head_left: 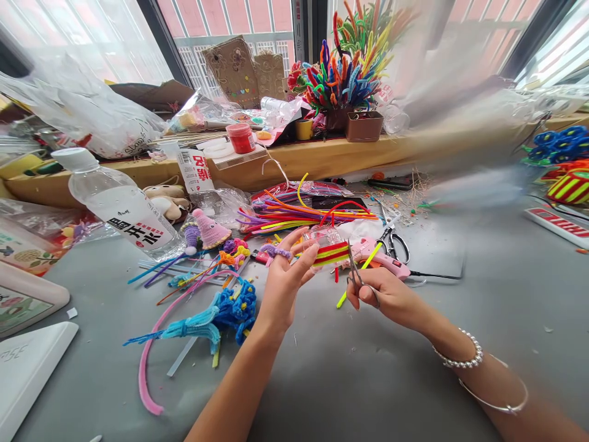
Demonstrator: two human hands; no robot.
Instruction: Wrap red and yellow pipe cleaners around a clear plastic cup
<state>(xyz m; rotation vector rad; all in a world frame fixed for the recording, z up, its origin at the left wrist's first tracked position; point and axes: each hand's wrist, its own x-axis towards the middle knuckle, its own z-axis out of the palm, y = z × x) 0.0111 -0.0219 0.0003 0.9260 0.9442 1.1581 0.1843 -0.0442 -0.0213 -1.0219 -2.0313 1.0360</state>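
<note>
My left hand (288,270) pinches a clear plastic cup-like piece (322,236) with red and yellow pipe cleaners (330,254) laid side by side in stripes along it. A purple fuzzy ring sits on one of its fingers. My right hand (381,293) grips a small pair of scissors (353,270) by the handles, its blades upright at the right end of the stripes. A yellow-green pipe cleaner (372,255) lies on the table behind the scissors, near a pink glue gun (384,264). Whether the blades touch the stripes I cannot tell.
Loose pipe cleaners (276,215) heap up behind my hands, beside black-handled scissors (396,242). Blue pipe-cleaner flowers (234,310) lie to the left, near a water bottle (124,205). A wooden ledge (294,161) bears a pot of pipe-cleaner plants (345,80).
</note>
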